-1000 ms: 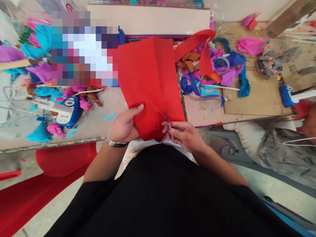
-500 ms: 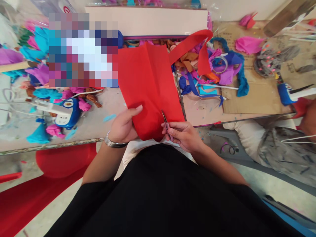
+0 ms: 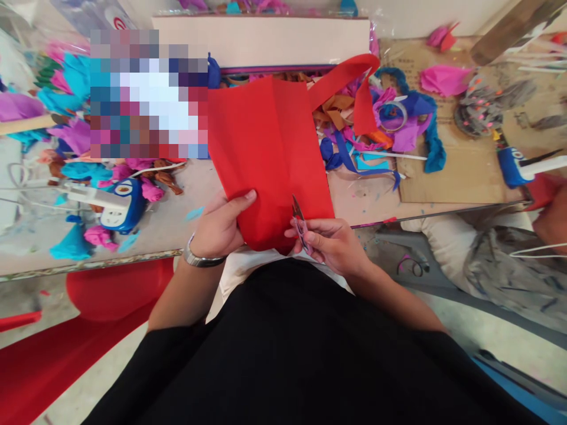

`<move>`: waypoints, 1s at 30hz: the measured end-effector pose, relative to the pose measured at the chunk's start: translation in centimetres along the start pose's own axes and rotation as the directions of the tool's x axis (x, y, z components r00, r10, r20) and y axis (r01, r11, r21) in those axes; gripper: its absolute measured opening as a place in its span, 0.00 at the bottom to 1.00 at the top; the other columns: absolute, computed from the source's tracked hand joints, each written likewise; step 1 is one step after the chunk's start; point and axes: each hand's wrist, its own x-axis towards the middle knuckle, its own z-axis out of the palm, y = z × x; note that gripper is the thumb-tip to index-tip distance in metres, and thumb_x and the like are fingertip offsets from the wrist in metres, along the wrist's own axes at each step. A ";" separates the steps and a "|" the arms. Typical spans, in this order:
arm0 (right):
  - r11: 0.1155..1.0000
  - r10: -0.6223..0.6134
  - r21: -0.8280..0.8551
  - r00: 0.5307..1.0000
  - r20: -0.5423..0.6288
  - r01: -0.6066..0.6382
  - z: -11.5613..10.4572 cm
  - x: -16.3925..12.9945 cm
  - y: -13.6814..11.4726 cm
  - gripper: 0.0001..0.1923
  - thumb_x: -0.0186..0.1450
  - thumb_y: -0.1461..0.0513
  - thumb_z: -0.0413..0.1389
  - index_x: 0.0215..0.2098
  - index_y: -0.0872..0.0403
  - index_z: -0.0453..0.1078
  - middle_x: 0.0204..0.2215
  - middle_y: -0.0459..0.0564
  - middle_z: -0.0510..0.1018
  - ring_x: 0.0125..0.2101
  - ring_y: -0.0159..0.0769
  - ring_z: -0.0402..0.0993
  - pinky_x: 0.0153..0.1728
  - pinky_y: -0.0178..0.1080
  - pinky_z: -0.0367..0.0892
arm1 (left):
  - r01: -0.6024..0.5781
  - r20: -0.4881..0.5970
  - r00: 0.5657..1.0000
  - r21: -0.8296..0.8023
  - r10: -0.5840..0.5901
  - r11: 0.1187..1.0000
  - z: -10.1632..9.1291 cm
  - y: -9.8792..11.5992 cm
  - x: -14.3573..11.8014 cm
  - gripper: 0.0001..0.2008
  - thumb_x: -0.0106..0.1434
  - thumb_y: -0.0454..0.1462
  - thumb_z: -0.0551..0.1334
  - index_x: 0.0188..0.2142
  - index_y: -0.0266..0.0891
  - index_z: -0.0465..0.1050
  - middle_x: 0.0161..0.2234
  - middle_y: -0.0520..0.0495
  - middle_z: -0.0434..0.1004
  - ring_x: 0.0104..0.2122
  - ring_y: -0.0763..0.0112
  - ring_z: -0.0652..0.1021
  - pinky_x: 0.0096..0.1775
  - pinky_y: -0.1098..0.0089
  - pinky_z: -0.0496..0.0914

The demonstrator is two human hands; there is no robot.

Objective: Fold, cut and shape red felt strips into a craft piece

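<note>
A piece of red cloth (image 3: 270, 147), shaped like a bag, hangs over the table's front edge toward my lap. A red strap (image 3: 365, 106) loops away from its upper right corner. My left hand (image 3: 224, 224) grips the cloth's lower left side, thumb on top and fingers behind. My right hand (image 3: 330, 242) is closed round small scissors (image 3: 301, 221) with pinkish handles. Their blades point up and away from me over the lower right part of the cloth. Whether they touch it I cannot tell.
Colourful scraps (image 3: 341, 118) and a tape roll (image 3: 393, 116) lie behind the cloth. Blue-and-white power strips (image 3: 121, 203) sit at left and right, with cables. Cardboard (image 3: 447, 177) covers the right side. Another person's arm (image 3: 553, 215) shows at the right edge. A red chair (image 3: 117, 289) stands lower left.
The red cloth lies a little flatter, its lower right side shifted slightly. The scissors have turned a little in my right hand, showing more of the blades. My left hand keeps its grip.
</note>
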 end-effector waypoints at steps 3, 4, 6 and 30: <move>1.000 0.009 0.012 1.000 -0.008 -0.009 0.2 -0.1 -0.2 0.14 0.62 0.56 0.74 0.42 0.55 0.86 0.36 0.54 0.88 0.22 0.26 0.71 0.15 0.29 0.56 | 0.006 0.019 1.000 0.003 -0.006 1.000 0.1 0.0 -0.2 0.19 0.61 0.37 0.76 0.51 0.39 0.81 0.50 0.39 0.87 0.62 0.39 0.81 0.62 0.43 0.79; 1.000 0.010 0.017 1.000 -0.005 -0.010 0.2 -0.1 -0.3 0.14 0.62 0.56 0.74 0.42 0.55 0.86 0.37 0.54 0.88 0.22 0.26 0.72 0.15 0.28 0.56 | 0.012 0.031 0.999 -0.001 -0.012 1.000 0.1 0.0 -0.3 0.19 0.61 0.37 0.76 0.51 0.39 0.81 0.50 0.39 0.87 0.61 0.39 0.81 0.62 0.43 0.79; 1.000 0.008 0.029 1.000 -0.001 -0.008 0.4 0.0 -0.4 0.13 0.61 0.56 0.74 0.41 0.55 0.85 0.36 0.54 0.88 0.22 0.26 0.73 0.15 0.28 0.56 | 0.027 0.055 0.998 -0.002 -0.026 1.000 0.2 0.0 -0.4 0.19 0.61 0.38 0.75 0.51 0.39 0.80 0.49 0.38 0.87 0.60 0.39 0.81 0.61 0.42 0.79; 0.997 0.048 0.066 0.995 -0.087 -0.043 0.6 0.6 0.5 0.18 0.57 0.55 0.77 0.41 0.55 0.85 0.35 0.53 0.87 0.24 0.28 0.76 0.15 0.28 0.57 | 0.039 0.058 0.998 -0.033 -0.037 0.999 0.1 -0.2 -0.4 0.18 0.62 0.37 0.74 0.51 0.39 0.80 0.48 0.38 0.87 0.59 0.37 0.82 0.59 0.41 0.80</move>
